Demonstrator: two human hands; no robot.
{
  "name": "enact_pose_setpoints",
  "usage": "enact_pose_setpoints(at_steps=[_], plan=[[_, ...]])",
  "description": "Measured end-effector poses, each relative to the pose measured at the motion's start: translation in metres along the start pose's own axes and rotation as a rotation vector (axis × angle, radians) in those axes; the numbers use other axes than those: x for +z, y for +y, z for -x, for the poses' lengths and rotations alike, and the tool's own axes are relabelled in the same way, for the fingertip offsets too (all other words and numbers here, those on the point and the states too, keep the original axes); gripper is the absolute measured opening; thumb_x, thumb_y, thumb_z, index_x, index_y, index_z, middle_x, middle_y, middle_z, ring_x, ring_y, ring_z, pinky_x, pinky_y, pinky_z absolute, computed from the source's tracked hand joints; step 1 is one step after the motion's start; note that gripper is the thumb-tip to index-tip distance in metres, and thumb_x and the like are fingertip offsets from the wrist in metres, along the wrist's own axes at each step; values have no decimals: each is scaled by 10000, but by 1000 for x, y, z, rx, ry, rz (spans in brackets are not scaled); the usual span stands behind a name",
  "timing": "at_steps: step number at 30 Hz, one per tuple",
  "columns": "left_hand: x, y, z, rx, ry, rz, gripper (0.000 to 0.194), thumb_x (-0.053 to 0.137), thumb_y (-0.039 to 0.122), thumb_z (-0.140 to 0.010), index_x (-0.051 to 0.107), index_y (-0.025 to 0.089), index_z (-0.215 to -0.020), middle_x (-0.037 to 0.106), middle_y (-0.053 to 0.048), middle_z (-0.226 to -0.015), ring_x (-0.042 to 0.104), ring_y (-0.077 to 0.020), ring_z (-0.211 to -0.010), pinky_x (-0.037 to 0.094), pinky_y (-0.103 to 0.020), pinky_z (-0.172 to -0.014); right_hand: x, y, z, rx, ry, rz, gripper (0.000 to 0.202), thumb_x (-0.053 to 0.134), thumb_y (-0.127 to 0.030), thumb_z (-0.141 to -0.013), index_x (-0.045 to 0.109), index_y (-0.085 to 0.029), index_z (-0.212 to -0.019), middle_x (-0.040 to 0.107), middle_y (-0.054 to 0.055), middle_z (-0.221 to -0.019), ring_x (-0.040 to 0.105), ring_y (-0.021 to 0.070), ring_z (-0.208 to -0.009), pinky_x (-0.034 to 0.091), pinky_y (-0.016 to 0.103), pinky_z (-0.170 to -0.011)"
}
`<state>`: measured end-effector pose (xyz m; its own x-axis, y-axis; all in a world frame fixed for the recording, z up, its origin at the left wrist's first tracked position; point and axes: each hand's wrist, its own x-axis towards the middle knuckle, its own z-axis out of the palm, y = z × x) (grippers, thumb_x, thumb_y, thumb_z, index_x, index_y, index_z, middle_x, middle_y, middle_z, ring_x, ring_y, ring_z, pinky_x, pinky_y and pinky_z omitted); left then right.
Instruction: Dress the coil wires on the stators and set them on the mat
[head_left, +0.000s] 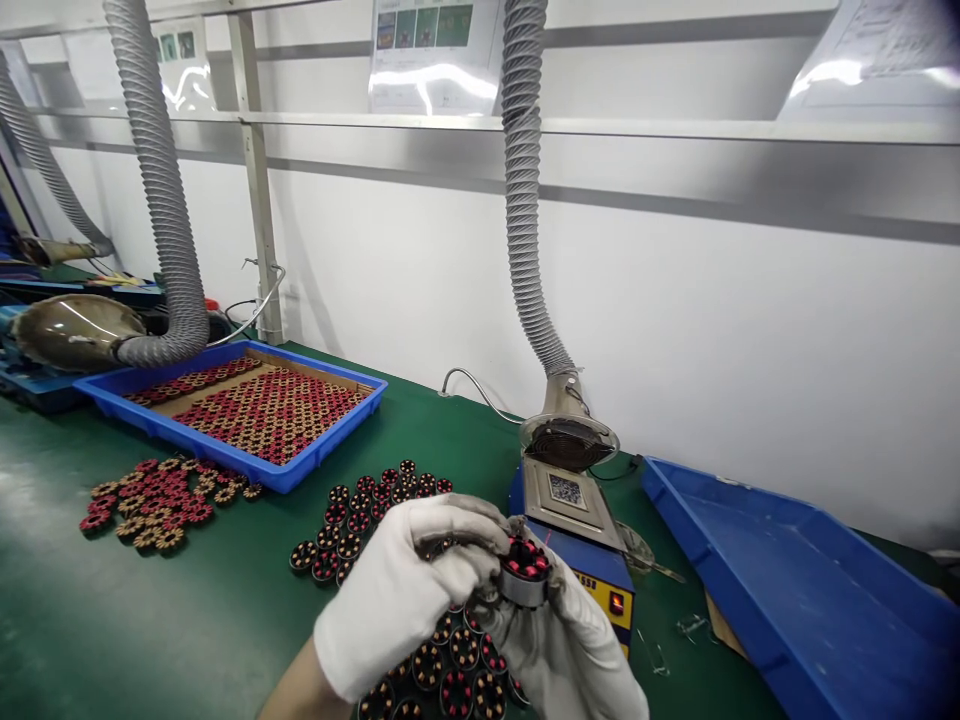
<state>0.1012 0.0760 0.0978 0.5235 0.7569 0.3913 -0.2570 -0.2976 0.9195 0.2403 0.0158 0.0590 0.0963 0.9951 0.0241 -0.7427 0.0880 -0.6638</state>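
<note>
Both hands wear white gloves with grey, dirty fingertips. My right hand [559, 640] grips a metal ring with a red-and-black core [525, 572], tilted so its open top shows. The fingers of my left hand [427, 570] are bent and pressed together at the ring's left edge; whether they pinch anything small is hidden. Beneath and behind the hands lie many similar round parts [358, 522] with black rims and red or tan cores. Just behind my right hand stands a blue solder pot [581, 555] with a square metal top.
A blue tray [296, 472] at the left holds rows of red and tan cores. Loose cores [161, 500] lie in front of it. Another blue tray [810, 590] stands at the right. A fume hose [525, 200] hangs over the pot. Wire scraps lie right of the pot.
</note>
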Motion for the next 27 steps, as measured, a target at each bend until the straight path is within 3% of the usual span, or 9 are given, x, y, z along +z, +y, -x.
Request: enact_pose_setpoints(at_steps=[6, 8, 11, 13, 16, 19, 21, 24, 27], plan=[[1, 1, 5, 291, 174, -61, 167, 556, 104, -772, 663, 229, -743, 646, -6, -875, 555, -178, -975, 430, -242, -885, 3, 5, -12, -515, 228, 412, 390, 826, -167, -518, 667, -227, -869, 719, 20, -837, 666, 171, -762, 536, 269, -718], [-1, 2, 5, 175, 209, 45, 177, 591, 114, -758, 661, 242, -856, 635, -4, -991, 546, -176, -1018, 438, -222, -869, 6, 12, -12, -736, 330, 533, 381, 798, -101, -533, 655, -247, -855, 708, 12, -902, 663, 167, -794, 539, 262, -710], [7, -2, 0, -127, 6, 253, 383, 649, 161, -720, 589, 209, -1096, 608, -55, -1093, 559, -199, -1001, 458, -246, -849, 10, 25, -9, -1119, 382, 765, 414, 747, -39, -561, 658, -286, -882, 659, 0, -1032, 627, 188, -915, 520, 294, -769], [18, -10, -3, -183, -75, 386, 311, 645, 236, -746, 619, 160, -1047, 637, -83, -1006, 576, -209, -953, 449, -280, -876, 10, 32, -8, -1295, 318, 959, 509, 710, 1, -574, 650, -332, -955, 638, -18, -1058, 601, 203, -962, 496, 339, -825], [32, -23, -6, -58, 145, 567, 134, 636, 245, -732, 679, 151, -819, 663, -66, -844, 597, -205, -863, 457, -291, -862, 10, 36, -8, -1315, 274, 1034, 577, 686, 27, -582, 623, -366, -999, 619, -26, -1052, 588, 209, -978, 483, 375, -854], [31, -28, -8, 72, 334, 670, 53, 635, 199, -684, 675, 179, -713, 667, -36, -820, 605, -217, -878, 467, -303, -858, 15, 36, -8, -1271, 478, 858, 473, 715, 0, -585, 628, -323, -919, 601, -5, -1038, 592, 181, -944, 492, 318, -819], [25, -23, -8, 67, 340, 605, 106, 631, 177, -689, 686, 184, -778, 670, -37, -883, 605, -202, -898, 481, -265, -823, 19, 34, -8, -1267, 543, 787, 437, 732, -6, -573, 626, -301, -877, 610, 1, -1022, 603, 169, -906, 505, 287, -771], [18, -14, -8, -111, 194, 409, 278, 647, 93, -647, 678, 167, -914, 675, -51, -887, 616, -162, -810, 493, -188, -698, 19, 32, -8, -1260, 469, 792, 482, 736, 22, -539, 622, -303, -875, 629, -6, -1042, 612, 185, -920, 523, 295, -737], [20, -12, -5, -133, 228, 412, 250, 609, 30, -602, 690, 159, -801, 679, -29, -759, 618, -132, -702, 487, -156, -649, 13, 31, -7, -1264, 394, 857, 548, 721, 49, -535, 615, -328, -919, 621, -33, -1074, 600, 181, -962, 510, 309, -796]])
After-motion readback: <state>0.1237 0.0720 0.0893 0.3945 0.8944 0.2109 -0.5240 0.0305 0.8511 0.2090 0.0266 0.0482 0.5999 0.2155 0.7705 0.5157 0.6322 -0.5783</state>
